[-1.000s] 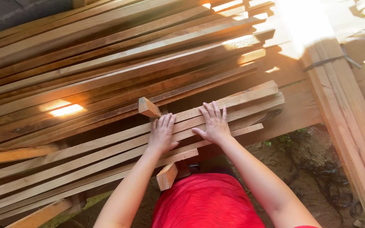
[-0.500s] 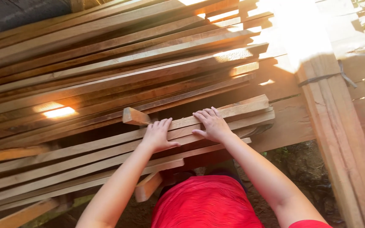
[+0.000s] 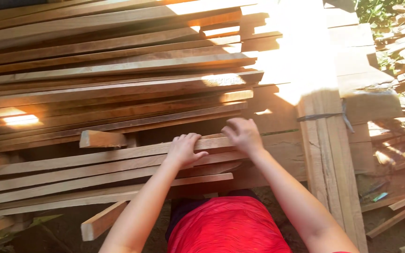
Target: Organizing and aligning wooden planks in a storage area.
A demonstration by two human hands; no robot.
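Observation:
A low stack of long, thin wooden slats (image 3: 71, 180) lies across in front of me. My left hand (image 3: 183, 149) rests on the top slat (image 3: 118, 153) with its fingers curled over the far edge. My right hand (image 3: 242, 135), slightly blurred, is curled over the same slat's right end. Both forearms reach forward over my red garment (image 3: 228, 225).
A taller pile of planks (image 3: 118, 70) rises behind the slats, part of it in bright sunlight. Short wooden cross blocks (image 3: 101, 138) (image 3: 101, 220) stick out of the low stack. A strapped bundle of boards (image 3: 329, 154) stands at the right, with loose offcuts and dirt ground beyond.
Both hands went from lying flat on the slats to curling over the top slat's edge and end. The top slats' right ends have slid left. My view has swung to the right.

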